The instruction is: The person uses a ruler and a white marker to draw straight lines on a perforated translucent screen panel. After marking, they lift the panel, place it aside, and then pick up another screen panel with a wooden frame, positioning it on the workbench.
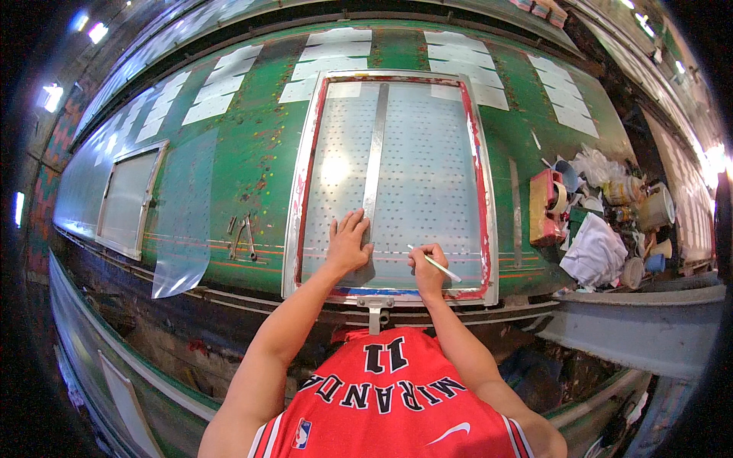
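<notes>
A screen-printing frame (489, 229) with a pale mesh and red-smeared inner edges lies in front of me on the green table. Rows of small dark marks show across the mesh (427, 168). My left hand (349, 244) rests on it, fingers spread, the fingertips at the lower end of a long metal ruler (376, 153) that runs up to the frame's far edge. To its right, my right hand (429, 269) is closed around a slim white-and-green pen (443, 267), low over the mesh. Whether the pen's tip touches the mesh I cannot tell.
The green table (259, 153) carries rows of white sheets (328, 53) behind the frame. Left lie a clear film (183, 206), a smaller frame (130, 198) and pliers-like tools (246, 238). Right are a red tape dispenser (544, 206), a white cloth (594, 252) and tubs. A metal clamp (374, 308) grips the near edge.
</notes>
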{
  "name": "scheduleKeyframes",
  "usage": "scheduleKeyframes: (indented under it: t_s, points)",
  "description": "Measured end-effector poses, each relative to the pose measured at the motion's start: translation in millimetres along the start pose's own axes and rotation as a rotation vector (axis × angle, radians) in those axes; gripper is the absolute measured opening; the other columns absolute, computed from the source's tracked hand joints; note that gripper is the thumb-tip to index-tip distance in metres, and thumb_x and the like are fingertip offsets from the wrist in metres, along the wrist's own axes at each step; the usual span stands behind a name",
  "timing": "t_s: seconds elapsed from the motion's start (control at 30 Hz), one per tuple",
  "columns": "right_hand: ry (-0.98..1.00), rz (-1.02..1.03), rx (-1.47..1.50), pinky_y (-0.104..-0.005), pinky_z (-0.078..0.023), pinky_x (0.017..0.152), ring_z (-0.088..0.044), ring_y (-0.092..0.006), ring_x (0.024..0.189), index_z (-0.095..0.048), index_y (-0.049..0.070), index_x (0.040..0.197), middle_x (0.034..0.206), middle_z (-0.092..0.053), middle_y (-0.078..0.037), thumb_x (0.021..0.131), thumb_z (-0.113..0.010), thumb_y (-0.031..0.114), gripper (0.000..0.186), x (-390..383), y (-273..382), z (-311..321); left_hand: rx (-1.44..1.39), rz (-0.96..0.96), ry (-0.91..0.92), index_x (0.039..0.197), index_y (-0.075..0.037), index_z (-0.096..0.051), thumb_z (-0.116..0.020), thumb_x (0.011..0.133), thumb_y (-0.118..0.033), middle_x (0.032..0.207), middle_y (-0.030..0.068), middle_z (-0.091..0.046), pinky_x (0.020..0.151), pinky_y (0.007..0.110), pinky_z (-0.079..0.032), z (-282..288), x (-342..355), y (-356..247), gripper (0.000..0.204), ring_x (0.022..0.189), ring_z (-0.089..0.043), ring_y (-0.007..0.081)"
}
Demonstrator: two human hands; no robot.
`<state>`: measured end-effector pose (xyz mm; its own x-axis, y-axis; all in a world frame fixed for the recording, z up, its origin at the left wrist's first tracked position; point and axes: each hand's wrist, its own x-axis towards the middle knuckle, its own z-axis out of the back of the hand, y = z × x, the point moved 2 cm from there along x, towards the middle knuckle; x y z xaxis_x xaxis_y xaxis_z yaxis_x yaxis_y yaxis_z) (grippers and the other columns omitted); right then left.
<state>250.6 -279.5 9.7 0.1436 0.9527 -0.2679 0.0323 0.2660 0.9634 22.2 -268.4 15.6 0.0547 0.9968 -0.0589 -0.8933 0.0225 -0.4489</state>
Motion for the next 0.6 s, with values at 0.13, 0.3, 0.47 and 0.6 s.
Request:
scheduleKeyframes:
  t_s: [0.13, 0.3, 0.47, 0.6]
  points:
    - [0.013, -0.007, 0.017, -0.0249, -0.047, 0.054, -0.062, -0.0087, 0.065, -0.059, 0.005, 0.089, 0.077, -0.068, -0.005, 0.088, -0.067, 0.014, 0.012, -0.1, 0.1, 0.1, -0.002, 0.141, -0.099, 0.137, -0.006, -0.057, -0.077, 0.079, -0.023, 0.153, 0.0094, -0.047, 0.120, 0.060, -0.022, 11.3, -11.8, -1.2, 0.064, 0.146, -0.036, 0.0317]
    - [0.032, -0.013, 0.010, -0.0255, -0.047, 0.054, -0.063, -0.0091, 0.065, -0.059, 0.005, 0.088, 0.078, -0.069, -0.005, 0.088, -0.067, 0.014, 0.012, -0.6, -0.1, 0.1, -0.004, 0.411, -0.158, 0.114, -0.002, -0.068, -0.080, 0.077, -0.026, 0.127, 0.0199, -0.061, 0.106, 0.050, -0.040, 23.5, -20.0, -12.9, 0.046, 0.123, -0.054, 0.0358]
    - [0.040, 0.012, -0.038, -0.0256, -0.046, 0.054, -0.063, -0.0095, 0.065, -0.059, 0.006, 0.089, 0.079, -0.069, -0.005, 0.088, -0.067, 0.013, 0.011, 0.2, -3.0, -0.4, -0.051, 0.541, -0.070, 0.099, 0.000, -0.072, -0.081, 0.073, -0.030, 0.100, 0.0225, -0.072, 0.087, 0.048, -0.055, 29.9, -9.3, -10.8, 0.041, 0.099, -0.069, 0.0396]
    - [0.045, -0.016, -0.002, -0.0255, -0.046, 0.054, -0.063, -0.0098, 0.065, -0.060, 0.006, 0.089, 0.080, -0.070, -0.005, 0.088, -0.067, 0.013, 0.010, -1.4, -2.0, -0.1, -0.147, 0.580, -0.094, 0.083, 0.004, -0.073, -0.078, 0.071, -0.025, 0.094, 0.0259, -0.072, 0.084, 0.052, -0.055, 31.5, -6.6, -11.3, 0.031, 0.092, -0.070, 0.0444]
